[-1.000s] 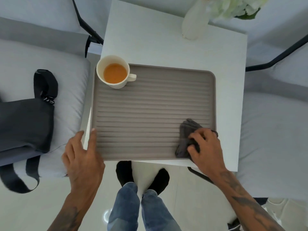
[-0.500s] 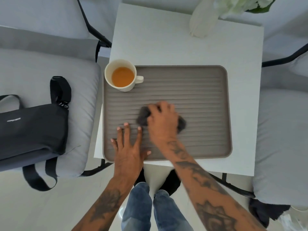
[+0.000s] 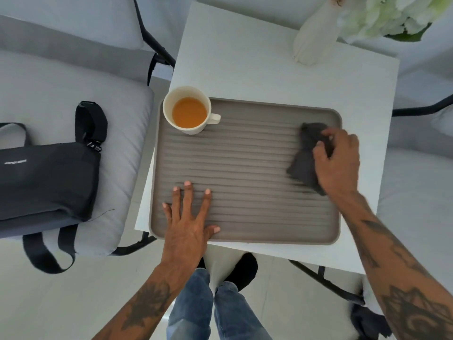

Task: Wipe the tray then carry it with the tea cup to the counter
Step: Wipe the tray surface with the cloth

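Observation:
A grey ribbed tray (image 3: 250,173) lies on a small white table (image 3: 245,65). A cream tea cup (image 3: 187,111) holding orange-brown tea stands in the tray's far left corner, handle pointing right. My right hand (image 3: 339,160) grips a dark grey cloth (image 3: 305,158) and presses it on the tray's right side. My left hand (image 3: 188,217) lies flat with fingers spread on the tray's near left part.
A white vase (image 3: 313,38) with pale flowers (image 3: 392,13) stands at the table's far right. Grey cushioned chairs flank the table; the left one (image 3: 73,119) carries a black bag (image 3: 46,177). My legs and feet (image 3: 220,290) are below the table's near edge.
My right hand swept the cloth from the tray's near right corner to the middle, then to the right side. My left hand moved from the tray's edge onto its surface.

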`<state>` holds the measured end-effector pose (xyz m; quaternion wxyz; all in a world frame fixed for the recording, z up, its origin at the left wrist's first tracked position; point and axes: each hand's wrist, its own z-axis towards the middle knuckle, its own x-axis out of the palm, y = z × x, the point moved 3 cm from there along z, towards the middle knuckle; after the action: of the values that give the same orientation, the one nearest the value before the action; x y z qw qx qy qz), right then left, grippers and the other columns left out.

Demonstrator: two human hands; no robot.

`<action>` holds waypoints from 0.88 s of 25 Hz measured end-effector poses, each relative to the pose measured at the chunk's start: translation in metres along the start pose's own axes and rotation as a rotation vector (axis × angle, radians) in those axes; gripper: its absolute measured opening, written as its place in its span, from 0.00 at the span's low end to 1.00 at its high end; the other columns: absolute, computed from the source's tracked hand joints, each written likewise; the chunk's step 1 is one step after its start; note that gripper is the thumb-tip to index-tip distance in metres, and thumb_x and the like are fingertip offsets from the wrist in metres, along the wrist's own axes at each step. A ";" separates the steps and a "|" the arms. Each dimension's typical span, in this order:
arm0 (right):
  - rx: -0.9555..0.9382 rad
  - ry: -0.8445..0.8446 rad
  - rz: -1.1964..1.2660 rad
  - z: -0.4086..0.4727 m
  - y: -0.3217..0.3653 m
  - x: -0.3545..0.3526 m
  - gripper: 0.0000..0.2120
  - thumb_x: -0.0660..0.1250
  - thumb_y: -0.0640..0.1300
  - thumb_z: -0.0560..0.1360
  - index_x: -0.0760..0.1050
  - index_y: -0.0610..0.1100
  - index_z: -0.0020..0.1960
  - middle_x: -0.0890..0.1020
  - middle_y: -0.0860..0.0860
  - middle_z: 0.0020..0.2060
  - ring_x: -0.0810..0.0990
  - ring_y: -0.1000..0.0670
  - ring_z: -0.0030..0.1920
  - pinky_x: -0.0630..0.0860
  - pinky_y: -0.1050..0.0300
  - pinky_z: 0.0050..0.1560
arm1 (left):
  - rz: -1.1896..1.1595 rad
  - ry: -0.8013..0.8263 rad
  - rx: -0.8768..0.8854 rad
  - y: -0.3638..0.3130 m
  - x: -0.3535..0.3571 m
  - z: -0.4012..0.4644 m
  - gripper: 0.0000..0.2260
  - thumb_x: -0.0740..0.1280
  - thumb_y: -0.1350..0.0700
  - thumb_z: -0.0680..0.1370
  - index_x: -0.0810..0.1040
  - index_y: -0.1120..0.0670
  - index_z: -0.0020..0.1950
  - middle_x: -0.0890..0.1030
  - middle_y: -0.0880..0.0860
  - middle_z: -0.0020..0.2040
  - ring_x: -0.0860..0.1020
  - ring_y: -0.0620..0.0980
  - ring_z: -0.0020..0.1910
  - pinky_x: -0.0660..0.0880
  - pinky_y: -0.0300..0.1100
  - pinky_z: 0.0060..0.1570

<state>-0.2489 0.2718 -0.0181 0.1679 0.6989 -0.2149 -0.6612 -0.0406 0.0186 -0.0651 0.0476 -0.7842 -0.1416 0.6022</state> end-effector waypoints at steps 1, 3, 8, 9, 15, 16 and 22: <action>0.026 0.002 -0.021 0.008 0.000 0.004 0.14 0.64 0.41 0.77 0.74 0.41 0.63 0.74 0.38 0.58 0.73 0.47 0.53 0.65 0.65 0.52 | 0.006 0.002 0.002 0.000 0.000 0.000 0.39 0.71 0.42 0.70 0.64 0.54 0.77 0.58 0.68 0.76 0.56 0.71 0.74 0.57 0.72 0.66; -0.016 0.070 -0.080 0.009 0.016 0.034 0.15 0.65 0.43 0.76 0.76 0.40 0.62 0.74 0.37 0.58 0.74 0.40 0.56 0.67 0.58 0.57 | 0.010 0.019 0.003 0.000 0.000 0.000 0.39 0.71 0.41 0.70 0.64 0.54 0.76 0.59 0.68 0.76 0.57 0.72 0.74 0.58 0.73 0.65; -0.250 0.144 -0.036 -0.025 0.106 0.110 0.15 0.65 0.41 0.72 0.80 0.37 0.56 0.77 0.36 0.53 0.77 0.36 0.51 0.71 0.50 0.54 | 0.007 0.041 -0.002 -0.002 -0.001 0.001 0.38 0.73 0.41 0.69 0.67 0.55 0.75 0.61 0.69 0.75 0.59 0.73 0.73 0.63 0.75 0.62; -0.305 0.173 -0.028 -0.033 0.127 0.117 0.15 0.66 0.40 0.72 0.79 0.37 0.57 0.77 0.37 0.53 0.76 0.37 0.51 0.73 0.48 0.54 | 0.003 0.038 -0.004 -0.002 0.000 0.001 0.38 0.73 0.42 0.69 0.67 0.55 0.75 0.61 0.69 0.75 0.59 0.73 0.73 0.64 0.76 0.61; -0.163 0.117 -0.103 -0.058 0.134 0.119 0.20 0.68 0.48 0.71 0.75 0.45 0.63 0.78 0.44 0.53 0.75 0.41 0.54 0.64 0.47 0.53 | -0.037 0.002 0.006 -0.003 -0.001 0.000 0.39 0.75 0.43 0.68 0.68 0.56 0.75 0.62 0.69 0.75 0.60 0.73 0.73 0.62 0.76 0.62; -0.145 0.108 -0.081 -0.058 0.134 0.120 0.19 0.68 0.46 0.71 0.77 0.44 0.61 0.78 0.42 0.52 0.76 0.40 0.53 0.66 0.46 0.53 | -0.040 -0.001 0.007 -0.003 0.000 0.001 0.38 0.74 0.43 0.69 0.67 0.56 0.75 0.62 0.69 0.75 0.59 0.73 0.73 0.61 0.75 0.63; -0.074 0.126 0.055 -0.067 0.173 0.144 0.13 0.68 0.42 0.73 0.81 0.41 0.56 0.77 0.40 0.49 0.77 0.38 0.50 0.71 0.46 0.51 | -0.088 0.046 -0.004 0.000 0.007 -0.001 0.29 0.61 0.42 0.75 0.70 0.55 0.73 0.61 0.69 0.75 0.56 0.73 0.74 0.60 0.76 0.63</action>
<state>-0.1913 0.0461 -0.0459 0.2248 0.7265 -0.1983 -0.6184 -0.0376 0.0204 -0.0714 0.0757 -0.7909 -0.1759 0.5812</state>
